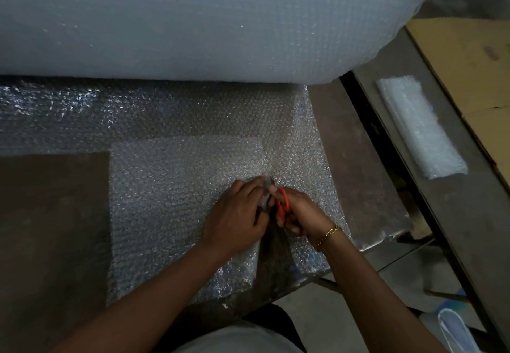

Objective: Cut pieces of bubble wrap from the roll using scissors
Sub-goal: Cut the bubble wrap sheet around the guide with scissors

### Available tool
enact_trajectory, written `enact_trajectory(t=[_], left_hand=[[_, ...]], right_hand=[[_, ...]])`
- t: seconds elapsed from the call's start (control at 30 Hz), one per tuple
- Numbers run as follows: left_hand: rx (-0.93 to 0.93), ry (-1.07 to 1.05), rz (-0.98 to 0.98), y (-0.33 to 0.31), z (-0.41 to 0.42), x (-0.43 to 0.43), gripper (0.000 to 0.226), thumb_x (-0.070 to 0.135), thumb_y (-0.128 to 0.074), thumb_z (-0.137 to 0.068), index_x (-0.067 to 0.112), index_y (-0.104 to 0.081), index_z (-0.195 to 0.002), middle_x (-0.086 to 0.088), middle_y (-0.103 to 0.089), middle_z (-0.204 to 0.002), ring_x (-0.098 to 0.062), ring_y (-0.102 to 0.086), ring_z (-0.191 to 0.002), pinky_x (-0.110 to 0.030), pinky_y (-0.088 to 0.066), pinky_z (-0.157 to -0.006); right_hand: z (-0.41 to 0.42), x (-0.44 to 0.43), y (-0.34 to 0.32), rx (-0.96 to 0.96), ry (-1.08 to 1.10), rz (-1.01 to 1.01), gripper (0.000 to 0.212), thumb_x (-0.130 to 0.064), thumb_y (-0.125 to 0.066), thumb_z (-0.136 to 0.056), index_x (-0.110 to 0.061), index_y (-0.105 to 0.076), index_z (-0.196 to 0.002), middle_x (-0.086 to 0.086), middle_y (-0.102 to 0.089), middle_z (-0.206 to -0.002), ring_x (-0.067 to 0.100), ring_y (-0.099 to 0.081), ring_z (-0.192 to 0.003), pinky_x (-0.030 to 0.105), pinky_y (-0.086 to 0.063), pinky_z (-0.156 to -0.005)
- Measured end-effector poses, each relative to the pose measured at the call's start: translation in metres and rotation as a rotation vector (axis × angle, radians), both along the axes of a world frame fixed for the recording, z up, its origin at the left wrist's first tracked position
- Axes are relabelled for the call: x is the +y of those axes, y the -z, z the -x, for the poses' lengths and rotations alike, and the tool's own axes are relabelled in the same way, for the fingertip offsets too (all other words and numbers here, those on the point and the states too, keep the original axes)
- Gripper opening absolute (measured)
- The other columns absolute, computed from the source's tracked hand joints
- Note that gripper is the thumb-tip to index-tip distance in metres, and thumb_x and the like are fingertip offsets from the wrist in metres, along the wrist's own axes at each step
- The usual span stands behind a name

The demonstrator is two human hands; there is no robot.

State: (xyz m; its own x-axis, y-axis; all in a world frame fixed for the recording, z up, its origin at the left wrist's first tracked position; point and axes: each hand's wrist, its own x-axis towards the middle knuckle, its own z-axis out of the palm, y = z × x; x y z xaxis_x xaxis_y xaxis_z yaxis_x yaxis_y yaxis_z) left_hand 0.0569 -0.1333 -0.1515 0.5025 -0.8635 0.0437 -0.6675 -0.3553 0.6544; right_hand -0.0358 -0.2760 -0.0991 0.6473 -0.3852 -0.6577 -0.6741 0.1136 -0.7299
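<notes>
Holding the orange scissors [284, 201], your right grip [300, 214] curls round their handles, while your left grip [237, 212] pinches the bubble wrap [171, 187] beside the blades (sheet spread on the table [49, 214], below the roll [193, 21]).

You have two hands in view, your left hand [237, 214] and your right hand [300, 214], with one pair of orange-handled scissors [284, 203] between them. One gold bracelet [329, 235] circles your right wrist. There is one large roll of bubble wrap [193, 21], one unrolled sheet [193, 109] running from it, and one smaller rectangular piece [165, 187] lying on that sheet. One stack of cut pieces [422, 129] sits to the side. Two metal surfaces show: one work table [49, 214] and one side bench [455, 214]. One area of cardboard [469, 57] lies beyond.
</notes>
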Motion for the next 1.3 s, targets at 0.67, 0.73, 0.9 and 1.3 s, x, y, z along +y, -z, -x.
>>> enact_trajectory(t=[0.67,0.73,0.9,1.3], left_hand=[[-0.003,-0.003,-0.001,0.0011,-0.0003,-0.0003,0.053,0.031,-0.046,-0.087,0.015,-0.058,-0.137,0.003,-0.055,-0.146,-0.017,-0.049,-0.125,-0.032,-0.047,-0.102],[0.000,-0.001,-0.006,0.0013,-0.0002,-0.0003,0.054,0.031,-0.045,-0.087,0.015,-0.057,-0.137,0.003,-0.055,-0.146,-0.017,-0.049,-0.125,-0.033,-0.048,-0.102],[-0.005,-0.003,-0.004,0.0020,-0.0002,-0.0002,0.052,0.031,-0.047,-0.089,0.015,-0.058,-0.137,0.003,-0.055,-0.145,-0.017,-0.049,-0.126,-0.033,-0.047,-0.103],[0.003,-0.005,0.016,0.0013,-0.0007,-0.0002,0.048,0.030,-0.049,-0.087,0.015,-0.062,-0.130,0.002,-0.057,-0.143,-0.019,-0.050,-0.124,-0.035,-0.049,-0.100]], right_hand=[[-0.0071,-0.0056,0.0021,0.006,-0.053,0.096,0.045,-0.045,-0.056,-0.098,-0.001,-0.061,-0.099,0.005,-0.054,-0.054,0.011,-0.038,-0.037,0.018,-0.026,-0.038],[-0.0078,-0.0060,0.0026,-0.001,-0.057,0.097,0.042,-0.045,-0.056,-0.098,-0.004,-0.062,-0.097,0.005,-0.054,-0.054,0.012,-0.038,-0.037,0.018,-0.026,-0.038],[-0.0085,-0.0055,0.0048,-0.030,-0.049,0.079,0.030,-0.043,-0.058,-0.099,-0.014,-0.062,-0.091,0.006,-0.053,-0.054,0.011,-0.036,-0.035,0.017,-0.025,-0.037],[-0.0079,-0.0085,0.0027,-0.011,-0.062,0.050,0.031,-0.043,-0.056,-0.100,-0.014,-0.063,-0.094,0.005,-0.054,-0.058,0.009,-0.037,-0.036,0.018,-0.026,-0.037]])
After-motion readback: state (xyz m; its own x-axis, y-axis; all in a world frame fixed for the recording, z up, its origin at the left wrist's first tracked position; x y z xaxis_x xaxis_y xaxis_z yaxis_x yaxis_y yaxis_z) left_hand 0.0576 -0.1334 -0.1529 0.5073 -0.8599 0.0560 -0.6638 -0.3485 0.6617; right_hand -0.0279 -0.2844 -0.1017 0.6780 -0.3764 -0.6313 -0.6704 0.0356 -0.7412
